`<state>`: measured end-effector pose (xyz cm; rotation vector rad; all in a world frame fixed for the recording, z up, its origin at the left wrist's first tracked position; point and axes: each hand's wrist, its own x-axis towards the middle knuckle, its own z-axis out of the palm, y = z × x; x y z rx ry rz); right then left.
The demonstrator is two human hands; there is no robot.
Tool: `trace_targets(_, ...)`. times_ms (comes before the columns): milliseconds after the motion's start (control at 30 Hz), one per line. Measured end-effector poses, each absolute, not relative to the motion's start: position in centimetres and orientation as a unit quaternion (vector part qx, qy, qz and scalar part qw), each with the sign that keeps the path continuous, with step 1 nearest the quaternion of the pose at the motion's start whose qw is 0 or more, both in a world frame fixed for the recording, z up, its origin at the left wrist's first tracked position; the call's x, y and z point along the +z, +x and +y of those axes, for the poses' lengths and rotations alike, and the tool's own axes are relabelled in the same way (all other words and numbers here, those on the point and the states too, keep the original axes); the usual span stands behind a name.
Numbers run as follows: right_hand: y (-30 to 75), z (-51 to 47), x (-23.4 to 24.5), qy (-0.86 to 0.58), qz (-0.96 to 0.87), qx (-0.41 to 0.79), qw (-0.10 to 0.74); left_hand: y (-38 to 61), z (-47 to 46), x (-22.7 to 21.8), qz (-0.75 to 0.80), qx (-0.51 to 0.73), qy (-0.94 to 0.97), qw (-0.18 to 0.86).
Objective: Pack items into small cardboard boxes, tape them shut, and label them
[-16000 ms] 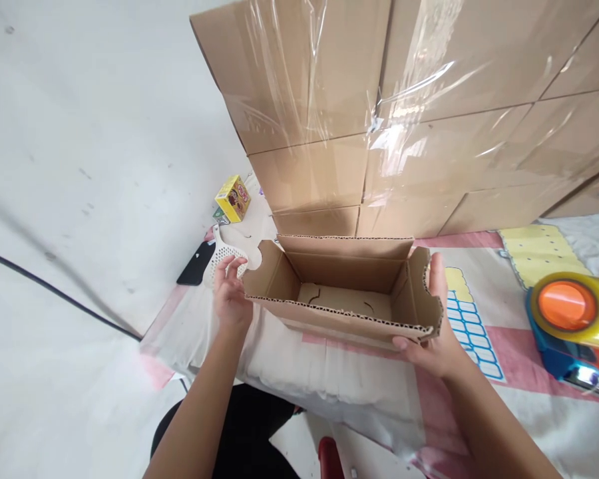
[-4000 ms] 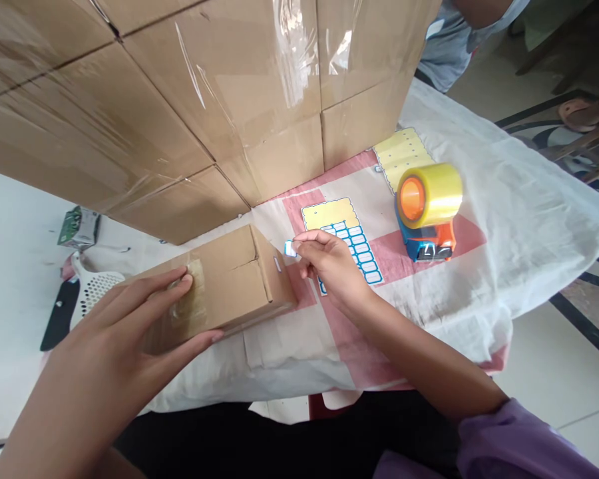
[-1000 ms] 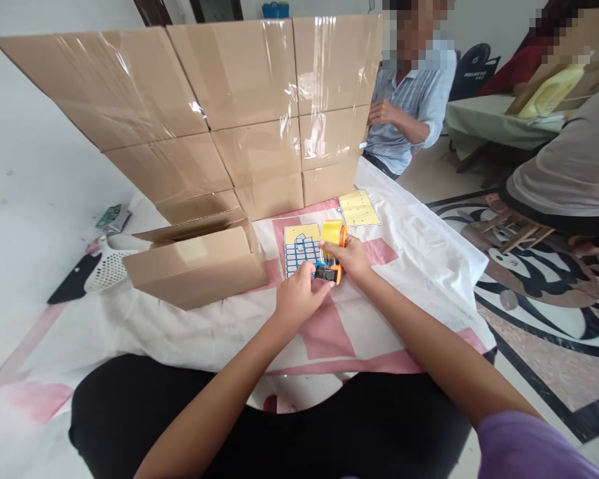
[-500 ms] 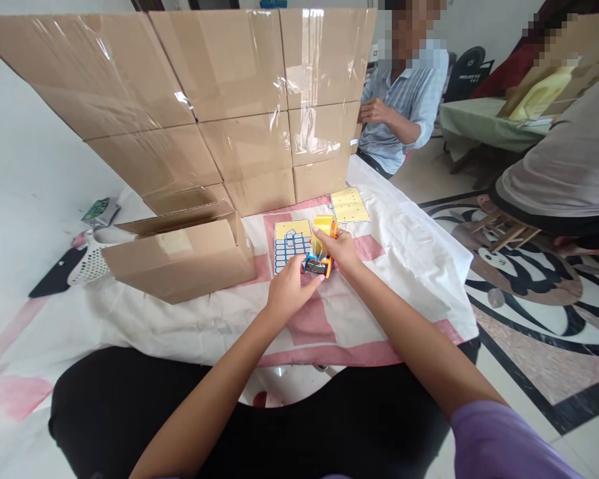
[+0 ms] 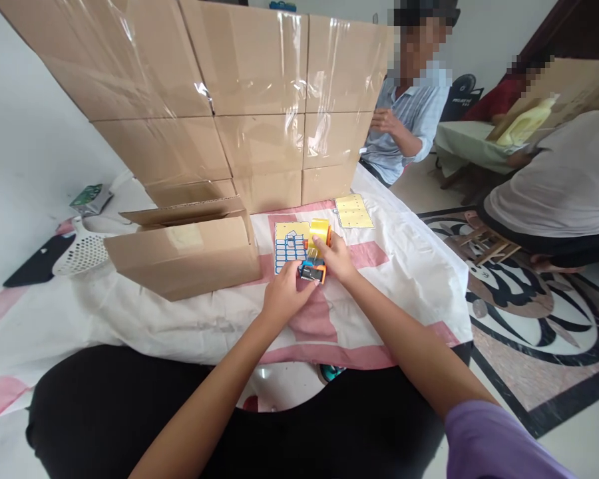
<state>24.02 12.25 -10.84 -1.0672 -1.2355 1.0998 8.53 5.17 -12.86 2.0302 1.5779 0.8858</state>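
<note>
Between my hands is a tape dispenser [image 5: 312, 271] with an orange and blue frame and a yellowish roll of packing tape. My right hand [image 5: 335, 256] is closed round its roll side, the thumb lying on the tape. With thumb and fingers, my left hand [image 5: 285, 287] pinches the dispenser's front end, near the black part and the toothed edge. Partly behind the dispenser lies a sheet of blue-bordered labels [image 5: 287, 247] on the cloth. Farther back is a yellow sheet [image 5: 354, 211] with small dark marks.
An open cardboard box [image 5: 194, 259] stands left of my hands. Taped-together cartons [image 5: 259, 146] form a wall at the back. A white perforated basket [image 5: 82, 249] is at the far left. One person [image 5: 414, 113] sits beyond the cartons, another [image 5: 554, 159] at the right.
The dispenser has tilted slightly and moved a little left and toward me in both hands, showing more of its metal and blue front part. The camera view has shifted slightly.
</note>
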Motion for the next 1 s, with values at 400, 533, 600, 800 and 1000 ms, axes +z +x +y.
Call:
trace_targets(400,22.8,12.1,-9.5,-0.542,-0.496,0.375,0.565,8.4,4.7,-12.2,0.557,0.326,0.755,0.122)
trace_targets(533,23.0,11.2,-8.6,-0.542,-0.474,0.382,0.579,8.4,4.6,-11.9,0.525,0.342,0.774,0.086)
trace_targets(600,23.1,10.9,-8.0,-0.544,-0.464,0.388,0.582,8.5,4.5,-11.6,0.514,0.349,0.779,0.082)
trace_targets(800,22.6,11.0,-7.1,-0.517,-0.463,0.435,0.574,8.4,4.5,-10.2,0.526,0.410,0.718,0.198)
trace_targets(1000,21.1,10.6,-6.2,-0.506,-0.497,0.403,0.579,7.6,5.3,-9.8,0.483,0.489,0.649,0.326)
